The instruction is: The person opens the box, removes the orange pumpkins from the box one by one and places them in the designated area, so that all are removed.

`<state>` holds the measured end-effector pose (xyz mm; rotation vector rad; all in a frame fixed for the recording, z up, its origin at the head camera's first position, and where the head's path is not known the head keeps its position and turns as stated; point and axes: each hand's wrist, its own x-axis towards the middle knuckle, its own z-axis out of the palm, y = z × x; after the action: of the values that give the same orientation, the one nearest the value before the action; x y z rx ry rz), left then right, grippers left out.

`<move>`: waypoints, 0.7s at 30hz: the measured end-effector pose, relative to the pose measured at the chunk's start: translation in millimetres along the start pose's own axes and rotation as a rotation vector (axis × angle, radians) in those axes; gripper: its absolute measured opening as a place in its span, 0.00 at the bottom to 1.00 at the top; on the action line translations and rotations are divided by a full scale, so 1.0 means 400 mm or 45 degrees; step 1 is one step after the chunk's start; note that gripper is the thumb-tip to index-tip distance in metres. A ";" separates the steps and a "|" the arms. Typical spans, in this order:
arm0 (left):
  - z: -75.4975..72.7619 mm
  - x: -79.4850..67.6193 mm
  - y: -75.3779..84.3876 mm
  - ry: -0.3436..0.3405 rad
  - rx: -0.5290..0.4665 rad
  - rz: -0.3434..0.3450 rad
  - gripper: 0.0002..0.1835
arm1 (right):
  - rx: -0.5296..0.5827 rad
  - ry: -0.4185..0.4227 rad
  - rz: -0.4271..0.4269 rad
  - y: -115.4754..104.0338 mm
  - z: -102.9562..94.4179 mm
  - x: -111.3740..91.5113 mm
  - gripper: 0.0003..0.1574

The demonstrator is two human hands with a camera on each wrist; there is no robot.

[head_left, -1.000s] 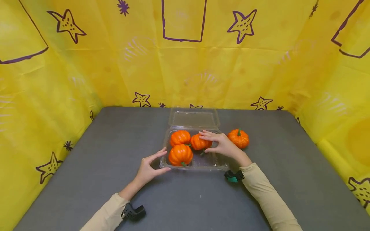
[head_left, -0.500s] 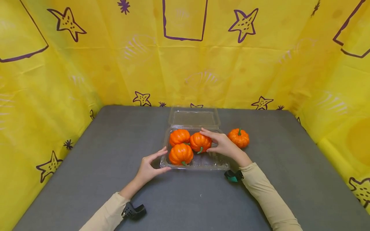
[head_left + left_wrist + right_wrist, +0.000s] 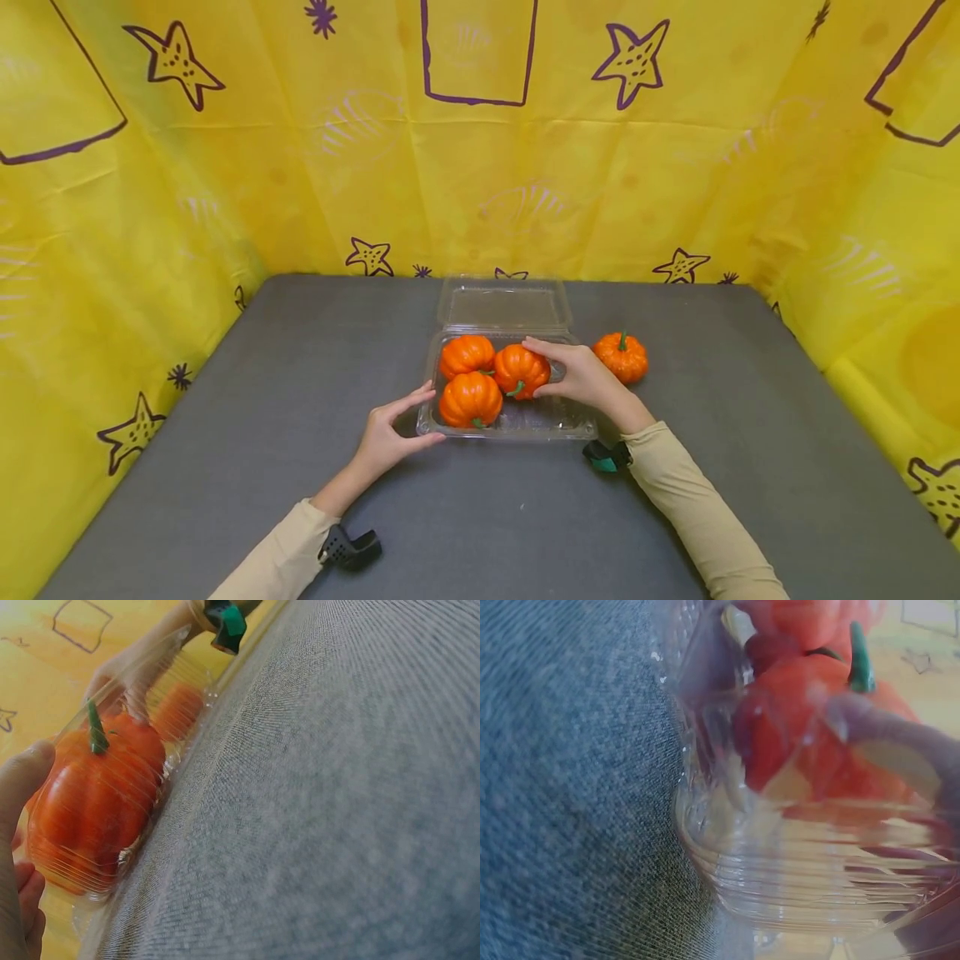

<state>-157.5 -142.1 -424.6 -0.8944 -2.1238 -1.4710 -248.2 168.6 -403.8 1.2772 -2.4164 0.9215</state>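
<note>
A clear plastic clamshell container (image 3: pixel 525 433) lies with its lid (image 3: pixel 504 305) folded back. Inside sit three small orange pumpkins with green stems: one at the back left (image 3: pixel 465 356), one at the front left (image 3: pixel 470 402), and one right of them (image 3: pixel 517 371). My right hand (image 3: pixel 583 377) holds that right-hand pumpkin between thumb and fingers, its stem facing forward. At the container's front left corner, my left hand (image 3: pixel 381 439) grips the edges, thumb in front and fingers along the side. Through the wall, the left wrist view shows the front left pumpkin (image 3: pixel 97 799).
A fourth pumpkin (image 3: pixel 624 358), bumpier, stands on the grey table (image 3: pixel 480 525) just right of the container, behind the right hand. Yellow patterned cloth (image 3: pixel 480 192) hangs around the back and sides.
The right-hand pumpkin has turned under the right fingers, bringing its stem up and toward the front left, and shifted slightly forward. The left hand and container have stayed put.
</note>
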 end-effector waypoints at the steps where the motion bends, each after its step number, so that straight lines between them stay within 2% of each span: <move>1: 0.000 0.001 -0.001 0.001 0.000 0.000 0.30 | -0.015 0.007 0.003 -0.001 -0.001 0.000 0.46; 11: 0.003 0.002 -0.001 -0.002 -0.010 0.006 0.30 | 0.000 0.057 0.003 0.000 0.003 -0.003 0.45; 18: 0.002 0.002 0.004 0.004 -0.010 0.014 0.30 | 0.116 0.092 0.086 -0.003 0.006 -0.001 0.44; 21: 0.002 0.002 0.003 0.003 -0.012 0.008 0.30 | 0.215 0.115 0.128 -0.003 0.006 -0.001 0.45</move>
<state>-157.1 -141.0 -423.7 -0.9008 -2.1124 -1.4792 -246.7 166.7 -405.3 1.1496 -2.3940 1.2070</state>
